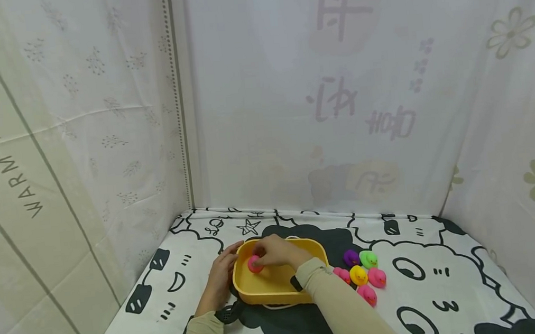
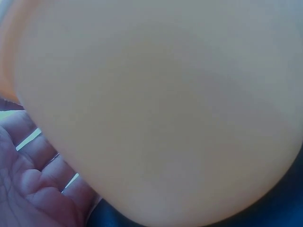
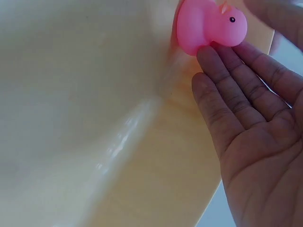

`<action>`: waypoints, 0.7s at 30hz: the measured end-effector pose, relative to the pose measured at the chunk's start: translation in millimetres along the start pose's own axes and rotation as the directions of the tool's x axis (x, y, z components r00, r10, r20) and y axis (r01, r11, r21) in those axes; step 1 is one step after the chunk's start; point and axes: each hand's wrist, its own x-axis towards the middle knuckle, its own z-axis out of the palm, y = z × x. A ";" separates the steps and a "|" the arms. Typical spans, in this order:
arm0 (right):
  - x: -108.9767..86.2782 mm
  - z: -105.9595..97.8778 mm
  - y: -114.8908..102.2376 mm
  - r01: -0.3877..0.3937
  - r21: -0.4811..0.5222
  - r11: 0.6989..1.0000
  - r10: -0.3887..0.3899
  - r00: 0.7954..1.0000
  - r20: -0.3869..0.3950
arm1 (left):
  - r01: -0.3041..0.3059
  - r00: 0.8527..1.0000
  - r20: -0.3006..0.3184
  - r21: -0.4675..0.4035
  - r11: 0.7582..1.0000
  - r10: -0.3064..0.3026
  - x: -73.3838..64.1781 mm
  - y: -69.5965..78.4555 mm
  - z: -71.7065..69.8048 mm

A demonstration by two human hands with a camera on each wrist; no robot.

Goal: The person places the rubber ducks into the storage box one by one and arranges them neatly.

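Note:
A yellow plastic basin (image 1: 278, 293) stands on the patterned cloth in front of me. Inside its left end is a pink rubber duck (image 3: 191, 26), its head toward the right in the right wrist view. My right hand (image 1: 279, 252) reaches into the basin. Its nearly straight fingertips touch the duck's side, while the blurred thumb appears apart from it. Along the basin's outer left side rests my left hand (image 1: 222, 277), fingers loosely extended near the rim. The basin's wall (image 2: 161, 113) fills most of the left wrist view and hides part of those fingers (image 2: 57, 172).
Several more ducks lie right of the basin, including a purple duck (image 1: 351, 258), a green duck (image 1: 368, 259), a yellow duck (image 1: 358, 275) and a pink duck (image 1: 377, 278). White printed curtains (image 1: 262, 109) enclose the cloth-covered surface (image 1: 449, 278) at the back and sides.

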 end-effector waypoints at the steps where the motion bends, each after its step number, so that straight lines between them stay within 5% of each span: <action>1: -1.1 -0.6 0.8 0.001 0.008 1.000 -0.001 1.000 -0.003 | 0.005 1.000 0.000 -0.003 1.000 -0.005 0.3 0.2 0.4; 21: -41.1 -41.1 31.4 0.053 0.086 0.995 -0.035 0.978 -0.204 | 0.018 1.000 -0.013 -0.010 1.000 -0.019 3.2 0.3 2.7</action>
